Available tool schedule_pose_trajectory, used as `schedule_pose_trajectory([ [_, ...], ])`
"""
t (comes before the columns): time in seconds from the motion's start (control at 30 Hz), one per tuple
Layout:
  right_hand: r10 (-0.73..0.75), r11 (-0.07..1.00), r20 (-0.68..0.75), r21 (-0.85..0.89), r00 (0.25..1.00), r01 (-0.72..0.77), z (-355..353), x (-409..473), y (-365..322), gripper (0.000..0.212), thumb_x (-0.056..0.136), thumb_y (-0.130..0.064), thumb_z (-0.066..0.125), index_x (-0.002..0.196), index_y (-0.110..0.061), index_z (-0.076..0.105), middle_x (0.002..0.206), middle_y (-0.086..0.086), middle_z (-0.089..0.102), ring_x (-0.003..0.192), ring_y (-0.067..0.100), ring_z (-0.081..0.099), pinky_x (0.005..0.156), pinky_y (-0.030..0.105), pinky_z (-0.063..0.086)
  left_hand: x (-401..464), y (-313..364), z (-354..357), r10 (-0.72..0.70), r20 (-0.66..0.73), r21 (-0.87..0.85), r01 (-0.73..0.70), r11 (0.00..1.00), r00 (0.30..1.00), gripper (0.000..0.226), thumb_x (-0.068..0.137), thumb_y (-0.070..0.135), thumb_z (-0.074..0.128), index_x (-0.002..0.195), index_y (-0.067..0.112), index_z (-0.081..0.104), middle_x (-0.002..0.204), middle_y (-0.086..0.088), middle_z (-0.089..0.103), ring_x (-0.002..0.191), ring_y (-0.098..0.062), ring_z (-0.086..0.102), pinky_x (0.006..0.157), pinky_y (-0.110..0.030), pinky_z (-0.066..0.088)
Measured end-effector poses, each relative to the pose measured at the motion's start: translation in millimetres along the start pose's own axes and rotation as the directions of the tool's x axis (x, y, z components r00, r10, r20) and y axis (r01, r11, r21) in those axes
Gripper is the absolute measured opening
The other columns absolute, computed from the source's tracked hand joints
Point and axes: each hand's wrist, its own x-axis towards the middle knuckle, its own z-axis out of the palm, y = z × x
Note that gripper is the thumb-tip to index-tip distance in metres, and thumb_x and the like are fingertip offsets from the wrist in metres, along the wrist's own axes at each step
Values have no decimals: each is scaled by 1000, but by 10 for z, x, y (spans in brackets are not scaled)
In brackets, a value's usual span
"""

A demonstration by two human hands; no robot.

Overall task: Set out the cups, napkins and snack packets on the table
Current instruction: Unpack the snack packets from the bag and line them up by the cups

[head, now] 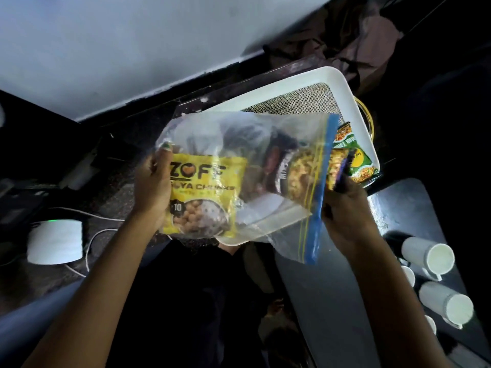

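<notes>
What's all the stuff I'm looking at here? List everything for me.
zip bag: one, clear with blue seal strip, held over the tray in both hands
soya chunks packet: one, yellow, inside the bag at its left end
noodle packet: one, green, in the tray by the bag's mouth
tray: one, white, on the dark counter
paper cups: at least four, white, lying on the grey table, lower right
small device: one, white with cable, far left
left hand: grips the bag's closed end
right hand: at the bag's mouth, holding a dark packet
</notes>
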Motion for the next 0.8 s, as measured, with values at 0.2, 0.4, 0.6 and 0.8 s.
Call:
schedule_pose_trajectory([
  [0.2, -137, 991, -149, -28, 979, 134, -329, 222, -387, 32, 80, 0, 64, 111, -7, 60, 96, 3, 72, 82, 15, 71, 72, 31, 60, 85, -104, -149, -124, -160, -58, 116, 992, 979, 28, 96, 38, 49, 81, 22, 65, 55, 11, 65, 51, 4, 58, 51, -16, 48],
  [0.4, -196, 963, -127, -213, 972, 166, -194, 769, -681, 30, 81, -4, 68, 109, -8, 58, 94, 5, 67, 81, 17, 68, 79, 37, 58, 42, -189, -165, -235, -203, -188, 198, 962, 951, 31, 96, 38, 50, 70, 25, 62, 49, 14, 64, 44, 5, 57, 47, -17, 47],
  [0.6, -406, 629, -82, -748, 910, 213, -27, 1171, -500, 60, 77, -12, 70, 132, -10, 46, 126, 11, 54, 115, 25, 53, 100, 39, 44, 34, -184, -182, -249, -141, -257, 207, 944, 958, 33, 94, 43, 52, 68, 27, 65, 51, 15, 67, 47, 2, 61, 51, -20, 52],
  [0.8, -458, -26, 332, -932, 825, 361, 87, 1118, -68, 55, 87, -19, 56, 140, -24, 44, 155, 10, 27, 140, 35, 26, 110, 48, 24, 30, -145, -138, -266, -103, -289, 227, 930, 959, 29, 94, 42, 52, 74, 24, 62, 52, 12, 68, 46, -1, 63, 43, -18, 52],
])
